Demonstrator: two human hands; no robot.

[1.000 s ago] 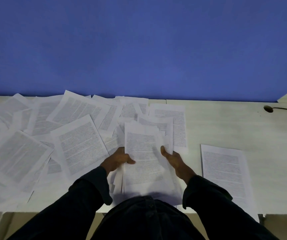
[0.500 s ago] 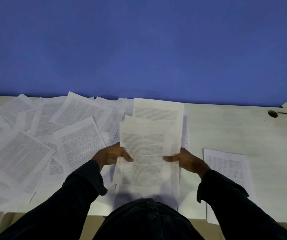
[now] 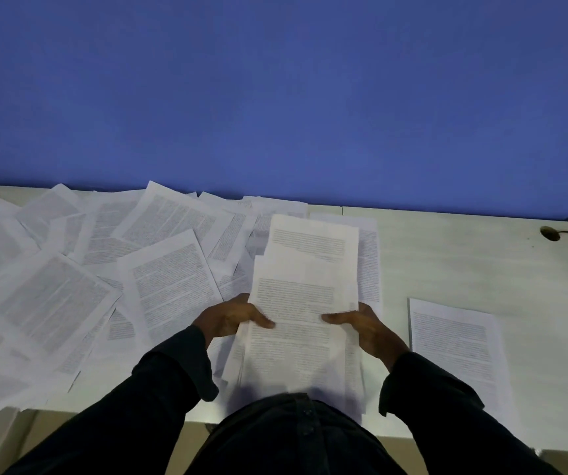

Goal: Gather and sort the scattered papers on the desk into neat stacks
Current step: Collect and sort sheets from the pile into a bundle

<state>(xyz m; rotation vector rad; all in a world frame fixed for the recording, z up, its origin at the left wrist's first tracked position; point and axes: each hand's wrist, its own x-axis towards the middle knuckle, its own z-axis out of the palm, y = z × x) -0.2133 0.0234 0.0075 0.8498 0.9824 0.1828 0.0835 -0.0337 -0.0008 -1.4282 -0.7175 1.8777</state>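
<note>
Left hand and right hand each pinch a side of a bundle of white printed sheets, thumbs on top. Scattered printed sheets cover the pale worktop left; one small stack of printed sheets lies right.

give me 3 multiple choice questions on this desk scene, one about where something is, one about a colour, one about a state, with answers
1. Where does the separate paper stack lie?
A. right of the hands
B. far left
C. on the floor

2. What colour is the wall?
A. green
B. blue
C. red

3. What are the hands doing?
A. resting flat
B. both gripping a paper bundle
C. pointing

Answers: 1 A, it lies alone beyond the right hand. 2 B, blue behind the desk. 3 B, left hand and right hand hold the paper bundle by its sides.
</note>
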